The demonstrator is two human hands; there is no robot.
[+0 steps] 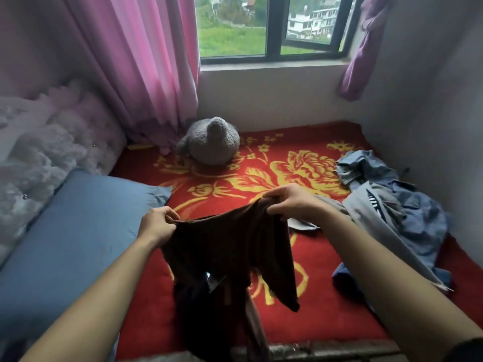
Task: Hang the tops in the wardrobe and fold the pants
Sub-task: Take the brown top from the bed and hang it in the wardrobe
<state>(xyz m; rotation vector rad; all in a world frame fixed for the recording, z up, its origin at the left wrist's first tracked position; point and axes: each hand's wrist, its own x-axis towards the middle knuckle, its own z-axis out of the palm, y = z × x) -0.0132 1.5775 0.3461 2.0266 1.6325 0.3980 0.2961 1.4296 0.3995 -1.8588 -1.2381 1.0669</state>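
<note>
I hold a dark brown garment up over the bed by its top edge. My left hand pinches its left corner and my right hand grips its right corner, slightly higher. The cloth hangs down in folds toward the bed's near edge, with a small white label showing low in the middle. A heap of blue and grey clothes lies on the bed to the right of my right arm. No wardrobe is in view.
The bed has a red blanket with yellow flowers. A blue pillow lies at the left beside a padded headboard. A grey plush toy sits under the window, next to a pink curtain. A wall closes the right side.
</note>
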